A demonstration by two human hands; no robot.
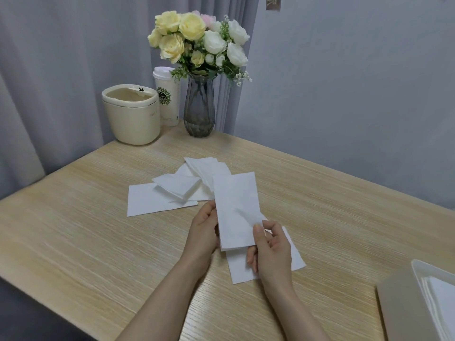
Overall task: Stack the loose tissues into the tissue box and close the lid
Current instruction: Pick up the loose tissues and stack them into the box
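Right hand (270, 252) and left hand (203, 232) pinching folded tissue (236, 207), loose tissues (172, 190) beyond

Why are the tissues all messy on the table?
The loose tissues lie fanned and overlapping at odd angles mid-table, not stacked. Both hands, left hand and right hand, hold one tissue. Nothing looks torn.

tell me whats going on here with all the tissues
A person is gathering loose tissues off a wooden table. Both the left hand and the right hand hold a folded tissue above another sheet. More tissues lie scattered beyond. The open tissue box waits at the right edge.
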